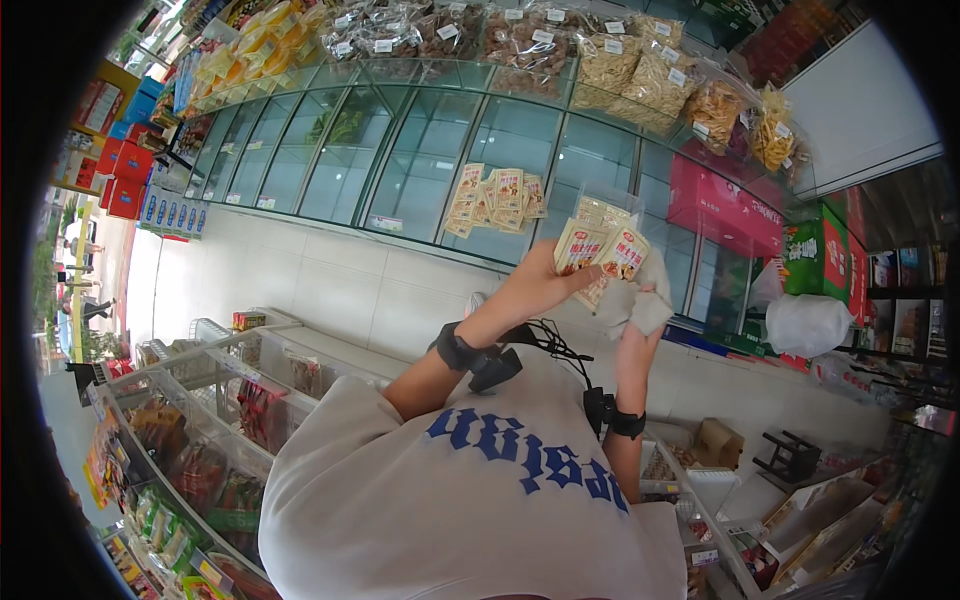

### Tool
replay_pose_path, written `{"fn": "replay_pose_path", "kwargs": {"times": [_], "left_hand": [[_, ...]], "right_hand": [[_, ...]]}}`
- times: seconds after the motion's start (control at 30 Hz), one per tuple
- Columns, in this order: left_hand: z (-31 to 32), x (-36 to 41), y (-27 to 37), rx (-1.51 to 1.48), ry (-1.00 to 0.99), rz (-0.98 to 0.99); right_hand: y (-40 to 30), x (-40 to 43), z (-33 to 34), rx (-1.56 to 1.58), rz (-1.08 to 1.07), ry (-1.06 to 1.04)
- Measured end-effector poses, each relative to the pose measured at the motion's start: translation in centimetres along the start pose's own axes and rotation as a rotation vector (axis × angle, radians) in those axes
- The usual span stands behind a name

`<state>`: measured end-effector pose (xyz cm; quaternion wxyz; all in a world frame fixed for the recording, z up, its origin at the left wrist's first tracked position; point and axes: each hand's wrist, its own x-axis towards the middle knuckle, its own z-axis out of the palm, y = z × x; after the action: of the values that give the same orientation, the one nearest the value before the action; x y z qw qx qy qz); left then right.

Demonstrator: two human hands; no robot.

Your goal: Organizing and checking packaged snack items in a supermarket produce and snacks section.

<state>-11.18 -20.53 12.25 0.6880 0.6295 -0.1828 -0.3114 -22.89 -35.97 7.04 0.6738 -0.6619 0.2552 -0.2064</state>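
Observation:
My left hand [541, 277] holds several small cream snack packets [577, 246] with red print, fanned out. On the right, my right hand [646, 316] has a crumpled pale cloth [651, 289] bunched in and around it, against the packets' lower right edge; its fingers are largely hidden. Just beyond both hands, a clear plastic container [609, 196] with more such packets stands on the glass display case [427, 142]. Left of that container, a loose pile of the same packets [499, 196] lies on the glass.
Bagged dried snacks [630, 71] line the case's far side. A pink box [720, 199] stands right of the container, with green boxes [817, 251] and a white plastic bag [808, 324] farther right. Racks of packaged goods [217, 420] flank me behind; a black stool [786, 456] stands at the lower right.

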Motion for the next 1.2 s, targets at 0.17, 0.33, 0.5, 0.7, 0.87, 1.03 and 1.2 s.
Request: {"fn": "replay_pose_path", "kwargs": {"times": [0.17, 0.33, 0.5, 0.7, 0.87, 1.03, 1.2], "left_hand": [[-5.5, -0.2, 0.6, 0.404, -0.254, -0.031], [-7.9, -1.1, -2.3, 0.14, -0.235, -0.023], [-12.1, -1.4, -3.9, -0.053, -0.158, -0.241], [-17.0, 0.2, -5.7, 0.048, 0.349, -0.14], [-16.7, 0.1, -6.5, -0.03, 0.205, -0.118], [-18.1, -0.7, -6.4, -0.116, 0.076, -0.321], [-19.0, -1.2, -9.6, -0.181, 0.489, -0.35]], "right_hand": [[-3.2, 0.4, 3.2, -0.119, 0.142, -0.081], [0.9, 1.5, 6.7, -0.266, 0.186, -0.034], [1.8, 3.2, 12.1, -0.136, 0.237, 0.163], [0.3, 3.0, 16.2, 0.143, 0.681, -0.091], [4.7, 3.8, 15.5, 0.285, 0.649, 0.068], [7.7, 4.7, 14.3, 0.224, 0.593, 0.056], [8.7, 4.1, 16.9, 0.289, 0.952, -0.156]]}}
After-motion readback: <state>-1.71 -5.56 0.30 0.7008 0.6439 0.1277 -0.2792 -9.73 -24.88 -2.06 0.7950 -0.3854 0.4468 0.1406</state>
